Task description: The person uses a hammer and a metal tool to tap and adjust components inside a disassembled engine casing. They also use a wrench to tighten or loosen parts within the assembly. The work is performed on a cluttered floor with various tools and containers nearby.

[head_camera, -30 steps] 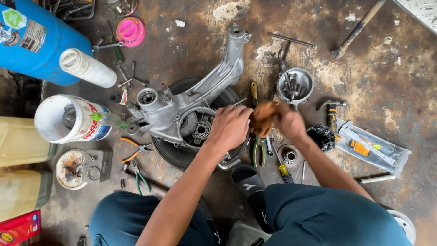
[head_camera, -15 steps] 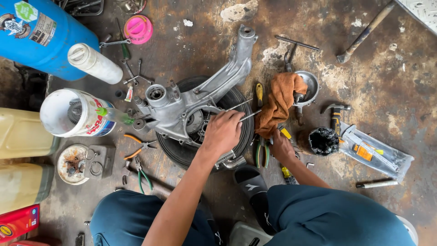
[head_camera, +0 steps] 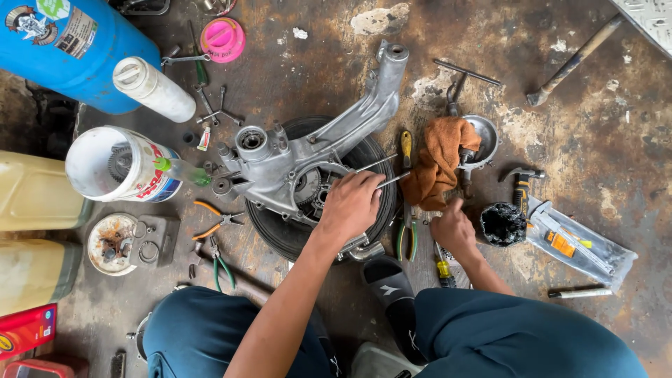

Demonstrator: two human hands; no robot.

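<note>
A silver engine casing with a long arm (head_camera: 280,164) lies on a black round tyre (head_camera: 276,234) on the stained floor. My left hand (head_camera: 350,206) rests on the casing's right side, shut on two thin metal rods (head_camera: 381,171) that stick out toward the upper right. My right hand (head_camera: 453,231) is low on the floor to the right, among loose tools, just below an orange rag (head_camera: 437,157). The rag is draped over the edge of a metal bowl (head_camera: 488,136). Green-handled pliers (head_camera: 406,234) and a yellow screwdriver (head_camera: 443,267) lie beside that hand.
A blue cylinder (head_camera: 70,49), a white tube (head_camera: 154,87), a white bucket (head_camera: 115,164) and yellow jerrycans (head_camera: 35,192) crowd the left. Orange pliers (head_camera: 213,220) lie near the casing. A black cup (head_camera: 502,224), a bagged tool set (head_camera: 581,241) and a hammer (head_camera: 574,59) sit on the right.
My right hand held the orange rag by the casing, left it on the metal bowl, then dropped to the tools on the floor. My left hand stayed on the casing.
</note>
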